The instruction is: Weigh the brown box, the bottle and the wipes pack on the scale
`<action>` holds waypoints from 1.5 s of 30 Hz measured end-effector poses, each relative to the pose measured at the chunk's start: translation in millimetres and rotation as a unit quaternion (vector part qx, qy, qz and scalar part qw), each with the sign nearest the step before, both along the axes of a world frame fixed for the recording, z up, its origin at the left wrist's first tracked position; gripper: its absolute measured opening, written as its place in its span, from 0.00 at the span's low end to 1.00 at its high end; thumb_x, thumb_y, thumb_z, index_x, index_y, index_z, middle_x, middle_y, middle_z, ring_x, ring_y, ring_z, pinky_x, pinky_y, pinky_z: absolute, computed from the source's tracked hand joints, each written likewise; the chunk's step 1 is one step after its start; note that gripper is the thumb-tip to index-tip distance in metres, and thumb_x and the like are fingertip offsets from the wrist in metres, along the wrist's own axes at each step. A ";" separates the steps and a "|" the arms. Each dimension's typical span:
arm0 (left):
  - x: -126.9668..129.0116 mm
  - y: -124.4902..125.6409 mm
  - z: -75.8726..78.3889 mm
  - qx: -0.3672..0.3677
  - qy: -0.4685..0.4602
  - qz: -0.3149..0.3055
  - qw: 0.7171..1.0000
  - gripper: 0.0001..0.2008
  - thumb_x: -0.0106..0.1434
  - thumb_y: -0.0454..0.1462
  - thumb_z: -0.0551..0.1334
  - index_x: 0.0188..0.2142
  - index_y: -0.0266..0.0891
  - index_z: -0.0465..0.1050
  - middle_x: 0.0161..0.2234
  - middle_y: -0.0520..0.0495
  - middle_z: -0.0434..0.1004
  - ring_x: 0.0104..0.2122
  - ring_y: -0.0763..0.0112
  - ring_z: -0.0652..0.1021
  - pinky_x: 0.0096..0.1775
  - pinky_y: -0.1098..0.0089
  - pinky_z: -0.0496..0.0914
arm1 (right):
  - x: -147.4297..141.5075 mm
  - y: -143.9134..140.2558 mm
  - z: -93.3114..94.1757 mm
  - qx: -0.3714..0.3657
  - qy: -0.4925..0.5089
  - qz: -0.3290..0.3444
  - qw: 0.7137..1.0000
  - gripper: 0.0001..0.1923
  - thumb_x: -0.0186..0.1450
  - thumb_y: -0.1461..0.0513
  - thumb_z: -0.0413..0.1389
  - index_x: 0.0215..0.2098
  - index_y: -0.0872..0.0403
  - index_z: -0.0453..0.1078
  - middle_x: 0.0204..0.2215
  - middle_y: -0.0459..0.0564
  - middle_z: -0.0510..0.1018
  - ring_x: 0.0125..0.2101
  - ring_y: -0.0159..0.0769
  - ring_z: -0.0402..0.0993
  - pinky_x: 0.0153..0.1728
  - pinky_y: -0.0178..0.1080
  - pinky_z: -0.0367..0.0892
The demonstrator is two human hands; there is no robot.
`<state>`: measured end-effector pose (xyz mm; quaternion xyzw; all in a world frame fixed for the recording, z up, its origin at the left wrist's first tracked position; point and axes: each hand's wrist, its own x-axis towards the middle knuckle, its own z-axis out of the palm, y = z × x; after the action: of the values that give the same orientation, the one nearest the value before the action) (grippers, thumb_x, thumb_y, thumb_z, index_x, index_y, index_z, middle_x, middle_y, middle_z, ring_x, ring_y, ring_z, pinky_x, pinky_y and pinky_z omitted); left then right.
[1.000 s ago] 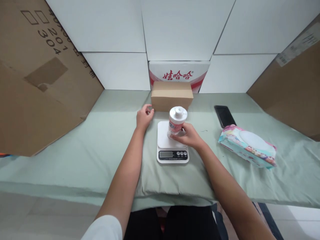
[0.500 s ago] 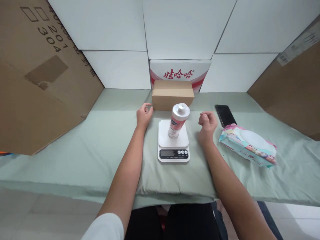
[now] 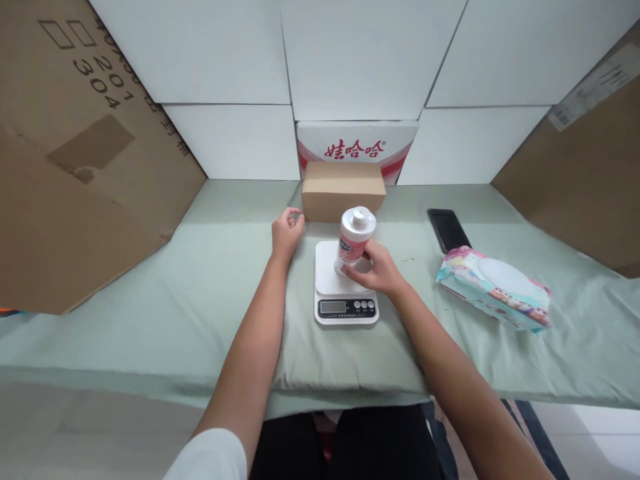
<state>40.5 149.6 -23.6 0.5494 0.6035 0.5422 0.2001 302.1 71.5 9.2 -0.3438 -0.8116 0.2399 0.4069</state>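
Observation:
A white bottle with a pink label (image 3: 356, 232) stands upright on the white platform of a digital kitchen scale (image 3: 326, 283). My right hand (image 3: 376, 268) is closed around its lower part from the right, thumb at the front; the far fingers are partly hidden. Left of the scale, my left hand (image 3: 287, 233) rests on the cloth with its fingers curled in, beside the left corner of a small brown cardboard box (image 3: 343, 203). Nothing shows in that hand. The scale's display (image 3: 333, 307) looks blank.
A black phone (image 3: 449, 230) and a colourful wipes pack (image 3: 495, 288) lie to the right on the green cloth (image 3: 230, 280). Large cardboard boxes stand at the left (image 3: 75, 200) and right (image 3: 585, 173). A white carton with red lettering (image 3: 355, 141) is behind the small box.
My right hand has moved left from beside the scale and closed on the bottle. My left hand stays in place, and the bottle remains over the scale.

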 end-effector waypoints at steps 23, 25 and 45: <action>-0.4 -0.2 0.2 -0.008 0.002 -0.002 1.000 0.05 0.64 0.40 0.63 0.38 0.44 0.75 0.18 0.60 0.49 0.20 0.73 0.56 0.30 0.68 0.57 | 83.2 68.0 -31.6 -0.065 0.127 -0.458 0.877 0.20 0.56 0.50 0.66 0.38 0.53 0.70 0.33 0.51 0.79 0.29 0.39 0.68 0.42 0.48 0.72; -0.8 0.0 -0.4 -0.006 0.001 0.000 1.000 0.05 0.64 0.40 0.63 0.38 0.44 0.75 0.18 0.60 0.49 0.20 0.73 0.56 0.30 0.68 0.57 | 84.2 68.8 -34.4 -0.060 0.124 -0.447 0.884 0.20 0.56 0.50 0.65 0.39 0.54 0.70 0.33 0.50 0.78 0.29 0.38 0.67 0.43 0.48 0.72; 89.8 -44.7 51.3 0.096 -0.032 -0.229 0.968 0.35 0.63 0.66 0.62 0.56 0.44 0.72 0.35 0.48 0.74 0.34 0.68 0.77 0.37 0.68 0.69 | 212.7 -130.4 -3.4 0.057 0.045 -0.510 0.857 0.41 0.62 0.42 0.64 0.67 0.52 0.66 0.63 0.63 0.73 0.64 0.60 0.71 0.66 0.67 0.65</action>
<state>130.4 104.9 27.7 0.6717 0.4004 0.5545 0.2845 514.8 -58.9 5.8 -0.6746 -0.5156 -0.0332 0.5272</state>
